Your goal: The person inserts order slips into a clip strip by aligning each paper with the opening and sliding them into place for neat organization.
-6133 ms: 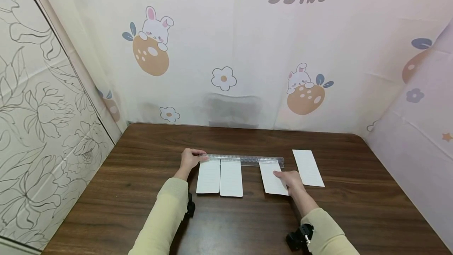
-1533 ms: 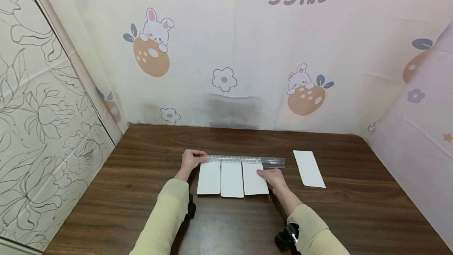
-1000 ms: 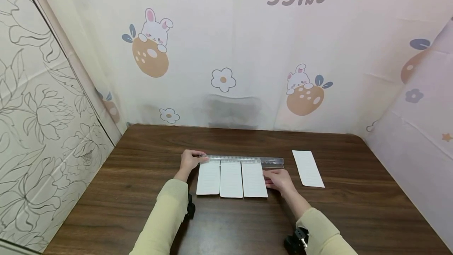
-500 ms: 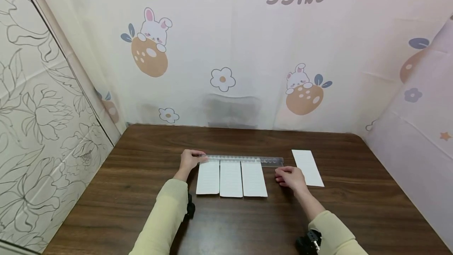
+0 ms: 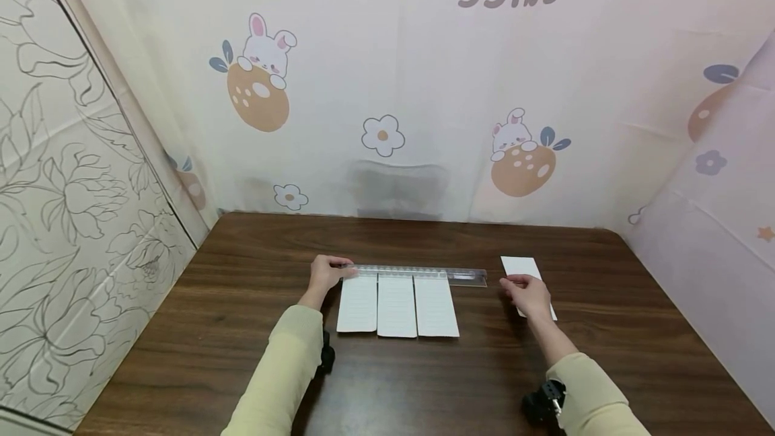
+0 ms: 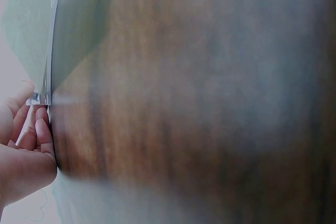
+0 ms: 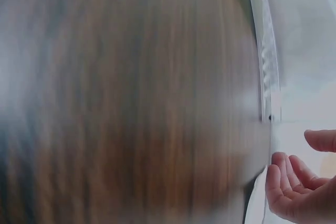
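Observation:
My left hand [image 5: 325, 277] pinches the left end of a clear plastic ruler [image 5: 466, 277] between thumb and fingers. In the left wrist view the left hand [image 6: 26, 145] grips that end from beside it. Three white lined paper slips [image 5: 357, 305] lie side by side, their top edges under or against the ruler. A fourth paper slip [image 5: 519, 266] lies apart on the right. Over it is my right hand [image 5: 529, 296], hiding its middle. In the right wrist view the right hand [image 7: 299, 182] has thumb and fingers apart, near a slip's edge, with nothing between them.
Everything lies on a dark wooden table [image 5: 387, 382]. A printed curtain [image 5: 424, 86] hangs behind its back edge, and a flower-patterned panel [image 5: 91, 173] stands at the left. Black wrist cameras sit under both sleeves.
The third slip slid left until it sat beside the other two. My right hand then left it and moved right to the fourth slip. The left hand stayed on the ruler.

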Motion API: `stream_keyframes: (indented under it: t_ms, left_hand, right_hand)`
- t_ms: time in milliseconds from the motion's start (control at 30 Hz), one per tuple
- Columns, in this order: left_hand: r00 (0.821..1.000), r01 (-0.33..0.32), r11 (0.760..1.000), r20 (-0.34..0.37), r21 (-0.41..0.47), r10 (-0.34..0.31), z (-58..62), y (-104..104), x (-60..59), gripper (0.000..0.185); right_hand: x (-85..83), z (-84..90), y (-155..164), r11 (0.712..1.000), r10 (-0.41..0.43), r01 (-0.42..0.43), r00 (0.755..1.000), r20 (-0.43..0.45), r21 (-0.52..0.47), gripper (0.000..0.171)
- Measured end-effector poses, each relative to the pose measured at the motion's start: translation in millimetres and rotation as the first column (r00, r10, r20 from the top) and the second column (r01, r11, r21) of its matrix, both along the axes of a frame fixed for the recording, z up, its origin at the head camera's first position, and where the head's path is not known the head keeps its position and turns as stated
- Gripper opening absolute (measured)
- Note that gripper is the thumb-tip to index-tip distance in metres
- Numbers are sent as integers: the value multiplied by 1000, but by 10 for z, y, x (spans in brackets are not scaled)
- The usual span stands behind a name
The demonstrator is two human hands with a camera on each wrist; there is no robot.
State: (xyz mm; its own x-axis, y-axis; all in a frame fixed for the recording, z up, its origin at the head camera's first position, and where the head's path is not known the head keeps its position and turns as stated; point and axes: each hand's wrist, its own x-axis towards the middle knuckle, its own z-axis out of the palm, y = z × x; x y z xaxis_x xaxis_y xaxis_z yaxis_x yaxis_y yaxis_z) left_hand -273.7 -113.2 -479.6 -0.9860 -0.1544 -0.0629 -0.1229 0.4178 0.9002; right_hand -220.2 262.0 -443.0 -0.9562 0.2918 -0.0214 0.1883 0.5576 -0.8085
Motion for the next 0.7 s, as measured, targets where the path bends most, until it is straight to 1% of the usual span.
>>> stream_keyframes:
  t_ms: [100,167,500,700]
  left_hand:
    - [1000,-1,1000,-6,-1,1,-4,2,-3,19]
    - [1000,2,1000,-11,-2,-2,-4,4,-3,18]
    - [1000,7,1000,-21,-18,-7,-2,1,9,18]
    - [999,12,1000,-32,-21,-12,-1,-1,17,18]
  right_hand:
    - [-15,-5,73,997,-22,21,1000,7,79,40]
    - [-29,-12,116,994,-35,33,999,17,103,42]
    - [-129,-19,295,989,-93,83,993,76,122,49]
    - [-200,-34,378,979,-124,108,989,84,170,52]
